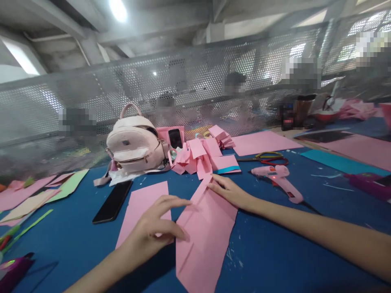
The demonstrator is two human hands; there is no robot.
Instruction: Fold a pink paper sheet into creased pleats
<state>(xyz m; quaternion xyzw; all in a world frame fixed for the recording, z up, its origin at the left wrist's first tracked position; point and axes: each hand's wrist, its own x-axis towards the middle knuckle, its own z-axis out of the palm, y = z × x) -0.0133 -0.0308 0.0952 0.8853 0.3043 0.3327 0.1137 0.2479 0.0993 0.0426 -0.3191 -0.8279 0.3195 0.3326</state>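
A sheet of pink paper with crease lines stands out in front of me, its near end closest to my body. At its far edge my right hand pinches it between thumb and fingers. My left hand hovers over the left edge, thumb and forefinger spread apart, apparently not gripping it. Partly behind that hand, a second pink sheet lies flat on the blue table. Just beyond my right fingertips is a heap of cut and folded pink pieces.
To the right lie a pink glue gun with its cord and scissors. A black phone and a pale backpack are on the left. Coloured sheets lie farther left. Behind stands a perforated metal screen, with people beyond.
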